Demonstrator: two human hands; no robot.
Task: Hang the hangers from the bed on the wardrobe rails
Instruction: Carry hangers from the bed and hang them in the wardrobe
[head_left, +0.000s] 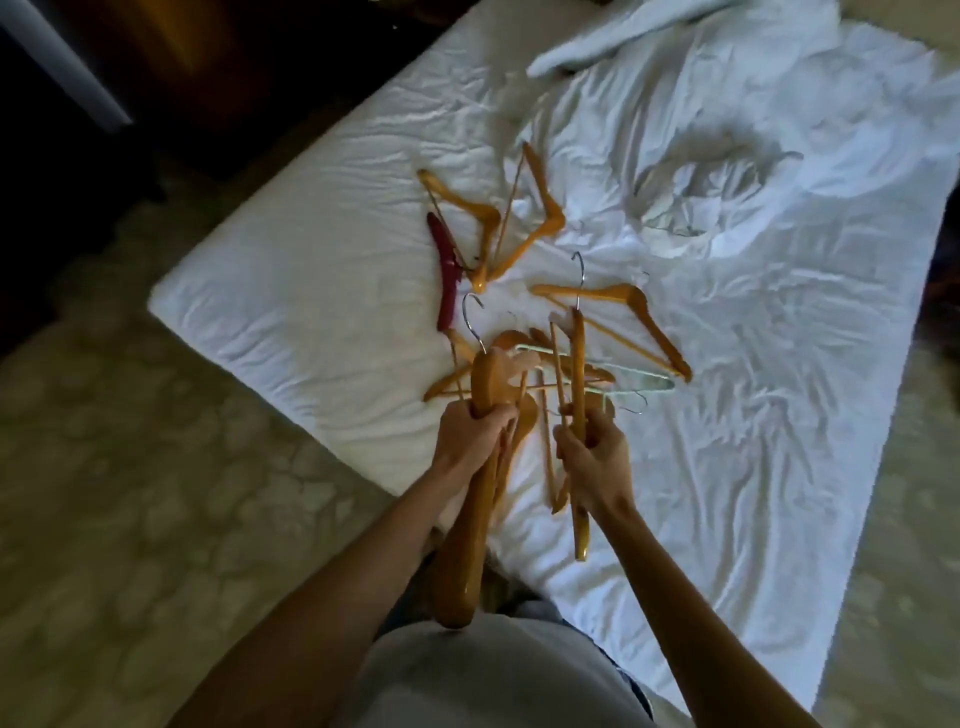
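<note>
Holding wooden hangers, I am squeezing my left hand (475, 431) around one bunch (480, 384) and my right hand (592, 452) around another (576, 364), hooks up for hanging. More hangers (519, 228) are lying on the bed (311, 291).

one dark red wooden hanger (445, 270), one pale green wire hanger (631, 378), and about nine orange-brown wooden hangers (618, 296), overlapping.

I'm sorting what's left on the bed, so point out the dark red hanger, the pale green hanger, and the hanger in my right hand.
dark red hanger (448, 270): head view, middle of its body.
pale green hanger (655, 383): head view, right end loop.
right-hand hanger (578, 353): head view, upper wooden arm above the fingers.
</note>
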